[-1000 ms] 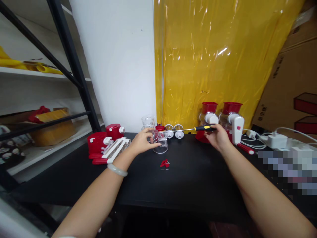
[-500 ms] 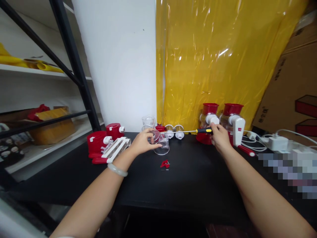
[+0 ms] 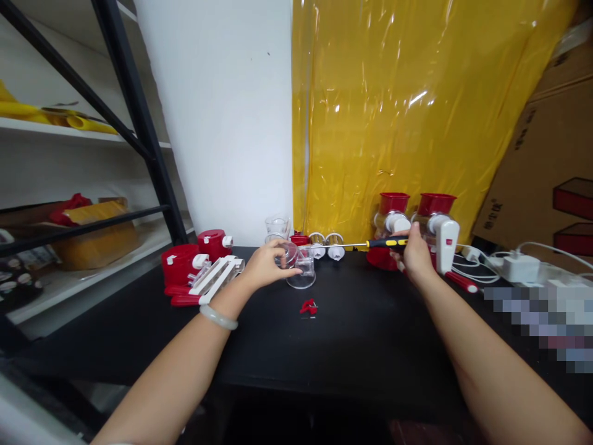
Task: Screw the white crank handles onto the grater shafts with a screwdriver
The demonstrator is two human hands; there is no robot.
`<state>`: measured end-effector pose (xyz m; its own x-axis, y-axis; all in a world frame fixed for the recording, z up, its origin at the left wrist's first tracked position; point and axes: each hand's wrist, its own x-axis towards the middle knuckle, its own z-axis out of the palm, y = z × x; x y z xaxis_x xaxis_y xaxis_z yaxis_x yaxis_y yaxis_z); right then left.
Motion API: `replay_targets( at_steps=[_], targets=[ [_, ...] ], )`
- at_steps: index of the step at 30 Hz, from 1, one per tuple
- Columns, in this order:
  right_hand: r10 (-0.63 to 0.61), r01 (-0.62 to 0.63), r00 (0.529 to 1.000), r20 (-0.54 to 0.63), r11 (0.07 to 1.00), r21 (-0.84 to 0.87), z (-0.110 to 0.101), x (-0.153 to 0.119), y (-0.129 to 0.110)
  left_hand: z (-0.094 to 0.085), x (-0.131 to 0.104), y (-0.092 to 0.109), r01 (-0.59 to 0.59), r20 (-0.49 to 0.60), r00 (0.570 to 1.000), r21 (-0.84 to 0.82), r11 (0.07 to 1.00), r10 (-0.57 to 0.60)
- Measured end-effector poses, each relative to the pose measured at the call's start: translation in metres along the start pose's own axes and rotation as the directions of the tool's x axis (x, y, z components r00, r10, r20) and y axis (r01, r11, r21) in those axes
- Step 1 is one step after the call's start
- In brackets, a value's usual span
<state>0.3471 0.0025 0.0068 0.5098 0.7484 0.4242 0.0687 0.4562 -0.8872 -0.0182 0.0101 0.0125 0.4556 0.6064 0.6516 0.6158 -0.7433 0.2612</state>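
Observation:
My left hand (image 3: 266,264) grips a clear plastic housing (image 3: 302,269) that rests on the black table (image 3: 361,327). My right hand (image 3: 414,254) holds a screwdriver (image 3: 359,245) by its black and yellow handle, the shaft level and pointing left toward the housing. The tip ends just short of the clear part. A small red plastic piece (image 3: 308,306) lies on the table in front of the housing.
Red and white parts (image 3: 199,271) lie at the table's left. Two assembled red, white and clear units (image 3: 419,232) stand by the yellow plastic sheet (image 3: 393,117). A clear cup (image 3: 277,227), metal drums (image 3: 325,245), white cables and charger (image 3: 512,264), cardboard boxes (image 3: 546,161), a shelf rack (image 3: 74,185).
My right hand has drawn the screwdriver a little to the right, away from the clear housing. My left hand stays on the housing.

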Motion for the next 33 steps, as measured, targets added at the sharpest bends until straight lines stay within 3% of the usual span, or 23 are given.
replay_targets(
  at_steps=[1,3,6,9,12,15,18,20,21,23,25,28,30,33],
  targets=[
    [0.005,-0.005,1.0,-0.005,0.996,-0.087,0.0,0.0,0.001,0.0,0.0,0.0,0.003,-0.002,1.0,-0.002,1.0,-0.003],
    [0.048,-0.048,0.999,-0.009,0.994,-0.098,0.001,0.0,0.003,0.0,0.0,-0.002,0.012,-0.005,1.0,-0.004,1.0,-0.012],
    [0.114,-0.116,0.993,0.022,0.977,0.177,0.004,-0.001,0.0,0.001,0.0,-0.007,0.019,0.002,1.0,-0.001,1.0,-0.019],
    [0.168,-0.198,0.98,0.105,0.861,0.468,0.005,-0.003,-0.006,0.002,0.0,-0.01,0.006,0.008,1.0,-0.007,1.0,-0.006],
    [0.183,-0.253,0.967,0.18,0.792,0.555,0.005,-0.004,-0.01,0.003,0.001,-0.01,0.001,0.01,1.0,-0.011,1.0,-0.001],
    [0.182,-0.222,0.974,0.132,0.871,0.438,0.004,-0.004,-0.009,0.003,0.001,-0.009,0.006,0.013,1.0,-0.015,1.0,-0.006],
    [0.081,-0.082,0.997,0.007,0.995,0.052,0.0,-0.002,-0.002,0.003,0.001,-0.009,0.015,0.022,1.0,-0.021,1.0,-0.014],
    [-0.018,0.017,1.0,-0.003,0.978,-0.208,-0.002,-0.001,0.001,0.003,0.001,-0.01,0.025,0.023,0.999,-0.017,1.0,-0.025],
    [-0.037,0.036,0.999,0.002,0.968,-0.249,-0.002,0.0,0.002,0.003,0.001,-0.01,0.031,0.022,0.999,-0.012,0.999,-0.031],
    [-0.024,0.022,1.0,-0.013,0.992,-0.124,-0.001,0.001,0.0,0.003,0.001,-0.011,0.034,0.02,0.999,-0.002,0.999,-0.034],
    [0.05,-0.043,0.998,-0.027,0.98,0.194,0.003,0.0,-0.005,0.003,0.001,-0.011,0.031,0.019,0.999,-0.003,1.0,-0.031],
    [0.184,-0.201,0.979,0.084,0.829,0.521,0.004,-0.003,-0.014,0.004,0.001,-0.012,0.029,0.023,0.999,-0.02,0.999,-0.029],
    [0.217,-0.257,0.966,0.139,0.783,0.567,0.003,-0.005,-0.017,0.004,0.001,-0.011,0.033,0.025,0.999,-0.02,0.999,-0.032],
    [0.214,-0.229,0.973,0.088,0.835,0.501,0.002,-0.004,-0.015,0.004,0.001,-0.01,0.029,0.022,0.999,-0.008,1.0,-0.029]
  ],
)
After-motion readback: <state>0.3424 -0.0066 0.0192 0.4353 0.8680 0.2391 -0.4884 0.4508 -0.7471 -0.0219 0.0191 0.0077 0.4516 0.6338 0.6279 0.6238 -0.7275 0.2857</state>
